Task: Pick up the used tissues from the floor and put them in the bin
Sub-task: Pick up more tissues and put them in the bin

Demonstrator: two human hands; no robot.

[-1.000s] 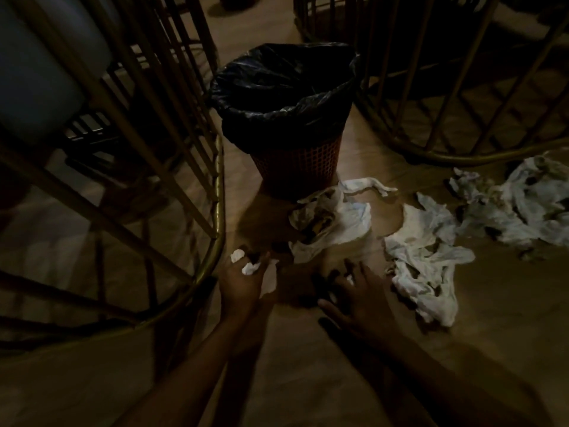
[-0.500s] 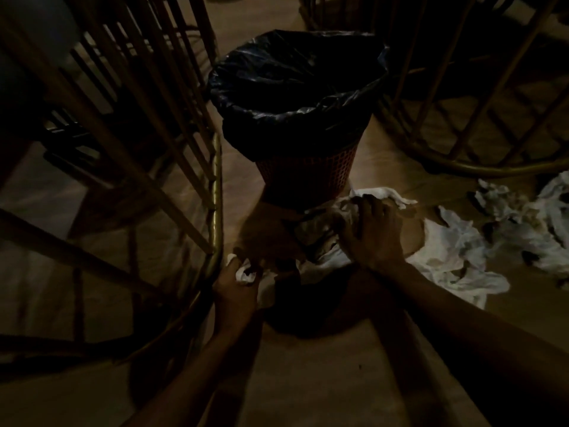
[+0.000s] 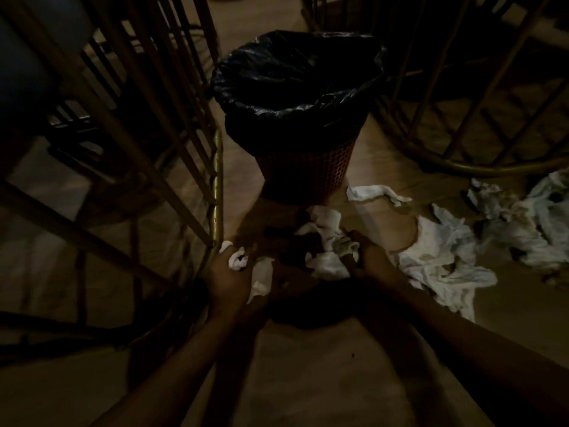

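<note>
A red mesh bin (image 3: 303, 177) lined with a black bag (image 3: 295, 87) stands on the wooden floor ahead of me. My left hand (image 3: 224, 275) is closed around a small white tissue (image 3: 238, 261), low and left of the bin. My right hand (image 3: 371, 257) grips a crumpled, stained tissue wad (image 3: 329, 245) lying just in front of the bin. A thin tissue strip (image 3: 374, 194) lies by the bin's base. A larger crumpled tissue (image 3: 443, 263) lies right of my right hand, and several more tissues (image 3: 529, 223) are at the far right.
A gold metal chair frame (image 3: 215, 192) stands close on the left, its bottom ring touching my left hand's side. Another gold frame (image 3: 462, 167) curves behind the bin at the right. The scene is dim, with shadow under my arms.
My right hand reached forward onto the stained wad by the bin, then drew back toward me with the wad gripped. My left hand stayed put, holding its tissue.
</note>
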